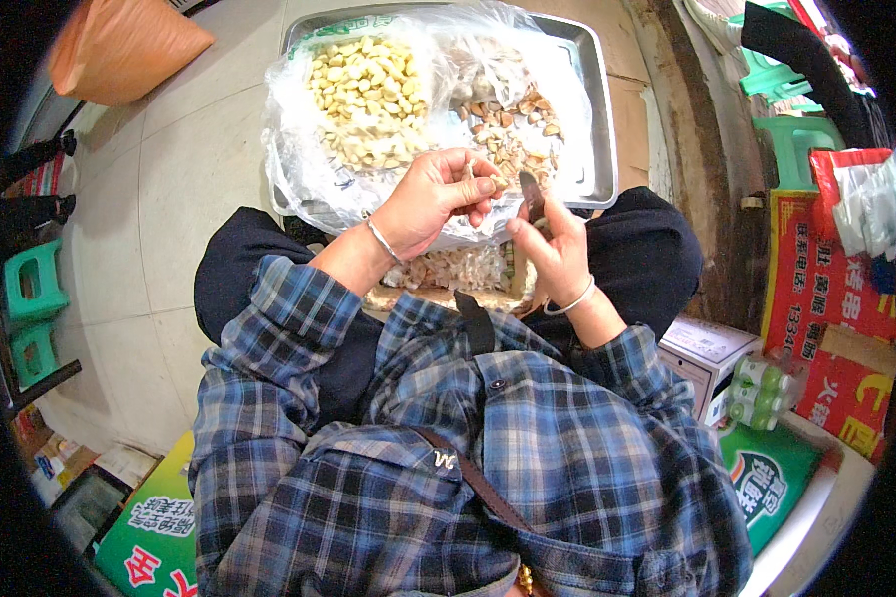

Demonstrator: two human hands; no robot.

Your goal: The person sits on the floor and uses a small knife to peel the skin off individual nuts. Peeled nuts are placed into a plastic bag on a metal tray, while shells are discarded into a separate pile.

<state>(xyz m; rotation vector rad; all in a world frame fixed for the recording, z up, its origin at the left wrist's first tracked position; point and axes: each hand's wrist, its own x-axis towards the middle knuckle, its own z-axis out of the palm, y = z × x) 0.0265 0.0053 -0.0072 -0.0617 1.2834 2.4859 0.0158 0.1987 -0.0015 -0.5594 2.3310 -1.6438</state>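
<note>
My left hand (pixel 429 201) pinches a pale garlic clove (pixel 499 182) between thumb and fingertips. Close to its right, my right hand (pixel 560 250) grips a small knife (pixel 529 186), its dark blade pointing up and away from me. Both hands are above the near edge of a metal tray (pixel 605 127) lined with clear plastic bags (pixel 280 127). Peeled garlic cloves (pixel 366 82) are heaped on the tray's left. Brownish unpeeled cloves (pixel 519 138) lie loose to the right, below a bunched plastic bag (pixel 493 71). Under my wrists, a container holds garlic skins (pixel 459 267).
A tiled floor (pixel 179 186) stretches left, with an orange bag (pixel 127 52) and green plastic stools (pixel 36 280). On the right are a white carton (pixel 705 339), packed green bottles (pixel 758 392) and a red printed banner (pixel 814 298). Another person's dark-clothed leg (pixel 799 63) shows at upper right.
</note>
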